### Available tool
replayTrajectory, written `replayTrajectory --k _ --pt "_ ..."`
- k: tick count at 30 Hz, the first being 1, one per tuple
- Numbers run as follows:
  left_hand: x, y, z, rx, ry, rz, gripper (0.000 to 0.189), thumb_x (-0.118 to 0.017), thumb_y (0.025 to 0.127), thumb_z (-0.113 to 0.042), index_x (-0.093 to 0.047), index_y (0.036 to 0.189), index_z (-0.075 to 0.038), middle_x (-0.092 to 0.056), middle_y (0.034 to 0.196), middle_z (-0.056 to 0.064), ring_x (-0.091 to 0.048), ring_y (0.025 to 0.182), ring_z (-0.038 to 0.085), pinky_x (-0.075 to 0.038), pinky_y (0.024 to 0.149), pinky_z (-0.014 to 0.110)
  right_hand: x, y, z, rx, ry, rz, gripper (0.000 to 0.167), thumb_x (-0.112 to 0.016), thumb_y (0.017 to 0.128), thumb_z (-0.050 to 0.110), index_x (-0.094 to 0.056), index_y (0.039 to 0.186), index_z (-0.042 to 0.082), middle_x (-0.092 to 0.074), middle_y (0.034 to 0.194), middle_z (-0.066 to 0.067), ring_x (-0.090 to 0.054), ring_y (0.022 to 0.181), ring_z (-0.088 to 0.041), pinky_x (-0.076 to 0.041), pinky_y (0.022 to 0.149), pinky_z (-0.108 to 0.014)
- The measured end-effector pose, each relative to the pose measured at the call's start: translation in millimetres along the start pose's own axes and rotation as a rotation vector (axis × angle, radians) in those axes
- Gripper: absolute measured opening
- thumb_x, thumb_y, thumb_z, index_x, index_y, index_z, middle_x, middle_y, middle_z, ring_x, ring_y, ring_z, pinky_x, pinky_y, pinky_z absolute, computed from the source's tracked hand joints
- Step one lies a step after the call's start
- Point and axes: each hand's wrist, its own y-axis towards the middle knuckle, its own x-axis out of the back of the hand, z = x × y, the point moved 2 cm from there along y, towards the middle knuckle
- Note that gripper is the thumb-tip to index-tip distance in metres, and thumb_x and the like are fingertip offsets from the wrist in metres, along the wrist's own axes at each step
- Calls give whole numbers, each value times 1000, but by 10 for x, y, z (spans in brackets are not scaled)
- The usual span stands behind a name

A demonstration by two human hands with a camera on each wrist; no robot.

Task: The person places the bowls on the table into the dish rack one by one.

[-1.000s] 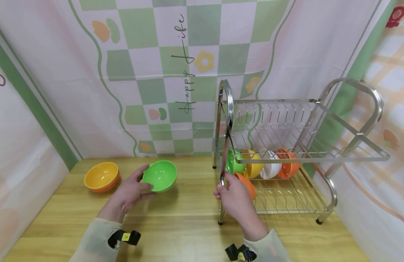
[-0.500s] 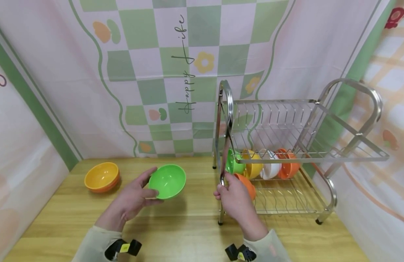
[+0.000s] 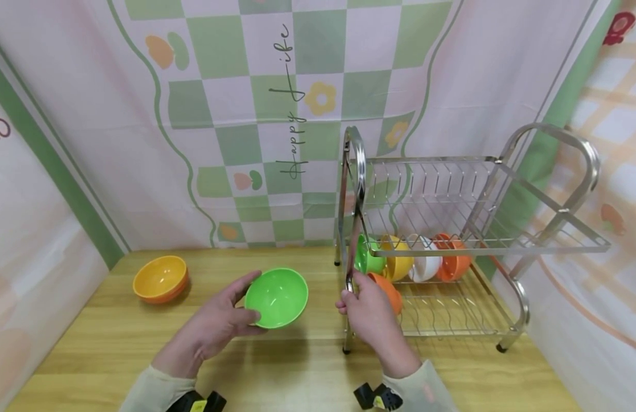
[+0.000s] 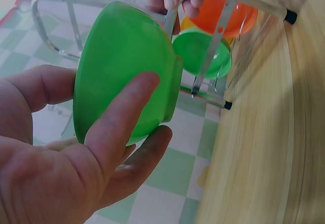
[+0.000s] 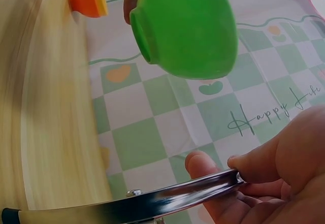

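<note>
A green bowl (image 3: 277, 297) is held up off the table in my left hand (image 3: 220, 320), fingers and thumb gripping its left side, mouth tilted upward. In the left wrist view the bowl's outside and foot ring (image 4: 175, 89) show, with a finger lying along the wall. My right hand (image 3: 374, 312) grips the front left post (image 5: 177, 196) of the metal dish rack (image 3: 482, 252), thumb and fingers around the bar. Right behind that hand, an orange bowl (image 3: 387, 292) stands on the lower tier, partly covered by it.
Green (image 3: 368, 257), yellow (image 3: 398, 260), white (image 3: 425, 263) and orange-red (image 3: 454, 260) bowls stand on edge along the back of the lower tier. A yellow bowl (image 3: 160, 277) nested in an orange one sits at the table's left. A patterned curtain (image 3: 271, 143) hangs behind the wooden table (image 3: 111, 343).
My left hand has carried the green bowl to the right and nearer to me, toward the rack. My right hand has kept its place on the post.
</note>
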Motion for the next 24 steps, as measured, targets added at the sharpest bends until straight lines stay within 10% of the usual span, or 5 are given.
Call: replayTrajectory --k 24 --pt "-262 -238 -55 -23 6 51 91 -61 81 15 -19 159 -8 1 162 22 -49 122 49 -54 91 53 45 -64 26 12 -81 32 61 -58 100 10 -32 155 7 -66 105 -14 -64 77 -24 -57 59 -36"
